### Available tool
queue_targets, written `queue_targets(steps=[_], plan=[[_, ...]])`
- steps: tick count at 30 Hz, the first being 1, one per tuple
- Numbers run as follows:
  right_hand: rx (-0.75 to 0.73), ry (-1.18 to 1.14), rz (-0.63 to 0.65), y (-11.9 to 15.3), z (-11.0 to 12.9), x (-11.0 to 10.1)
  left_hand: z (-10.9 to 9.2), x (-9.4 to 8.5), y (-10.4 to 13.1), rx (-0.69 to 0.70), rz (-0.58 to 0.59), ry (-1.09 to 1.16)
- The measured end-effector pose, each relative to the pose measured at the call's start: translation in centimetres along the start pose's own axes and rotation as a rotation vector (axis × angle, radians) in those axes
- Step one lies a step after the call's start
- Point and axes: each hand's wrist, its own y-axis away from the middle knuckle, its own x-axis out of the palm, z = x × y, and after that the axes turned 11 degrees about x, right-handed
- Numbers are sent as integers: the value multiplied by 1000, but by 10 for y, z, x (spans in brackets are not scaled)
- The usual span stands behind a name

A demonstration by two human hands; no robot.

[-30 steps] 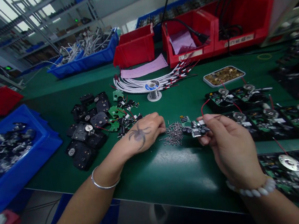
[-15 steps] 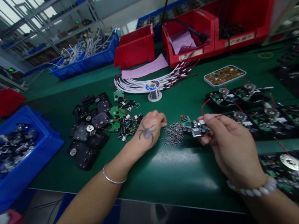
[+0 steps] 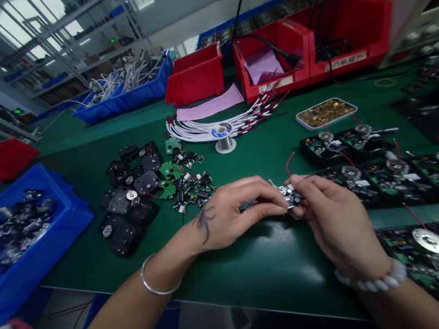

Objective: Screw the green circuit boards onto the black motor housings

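Observation:
Between my two hands is a small circuit board [image 3: 289, 196] with dark and silvery components and a red wire [image 3: 290, 164] rising behind it. My right hand [image 3: 336, 213] pinches its right side between thumb and fingers. My left hand [image 3: 238, 211] reaches the board's left edge, thumb and fingertips closed against it. The pile of small screws [image 3: 249, 204] lies mostly hidden behind my left hand. Loose green circuit boards [image 3: 189, 185] lie beyond my left wrist, beside several black plastic housings [image 3: 148, 182].
At right stand rows of black housings fitted with boards [image 3: 405, 175]. Behind are a solder spool [image 3: 224, 140], white cables [image 3: 193, 131], a tray of brass-coloured parts [image 3: 327, 113] and red bins [image 3: 193, 76]. A blue bin [image 3: 66, 220] with metal parts sits at left.
My left hand has moved right from beside the screw pile to the circuit board, its fingers now at the board's edge. My right hand still holds the board, shifted slightly left.

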Motion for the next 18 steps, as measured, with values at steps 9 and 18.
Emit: queue_targets(steps=[9,18], plan=[[-64,56,-25,0,-2,-2,5,10,1,38,-141,-294],[-96,86,-11,1,-1,-2,6,10,1,132,-120,-375]])
